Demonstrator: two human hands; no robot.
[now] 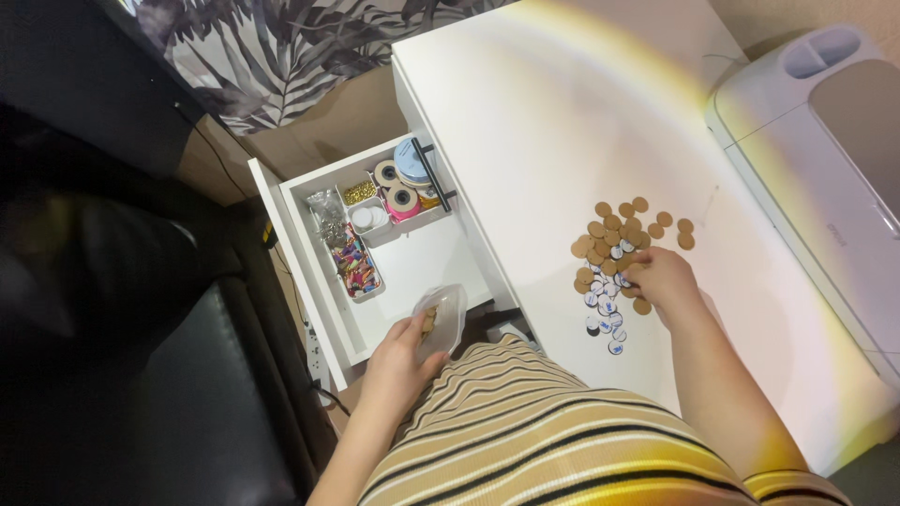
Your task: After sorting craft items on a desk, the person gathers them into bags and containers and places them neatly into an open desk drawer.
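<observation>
Small round discs [619, 248], some tan like cork or thin wood and some white-faced with a dark mark, lay in a loose flat heap right of centre in the frame, on the smooth white desktop [553, 112]. We logged the right hand [661, 278] resting on the lower right edge of the heap, fingers curled down among the discs; whether it had pinched one, we could not tell. The heap ran roughly from upper right to lower left, white discs gathered at the lower end. The left hand [401, 361] sat well apart, lower and toward the frame's left, gripping a small clear plastic container [441, 319] with a few tan pieces inside, held over the open white drawer [412, 267]. The right hand was plainly the nearer to the discs. Drawer contents: tape rolls [398, 187], a tray of multicoloured beads [354, 264], glossy packets. A white matte machine [825, 159] occupied the right edge.
</observation>
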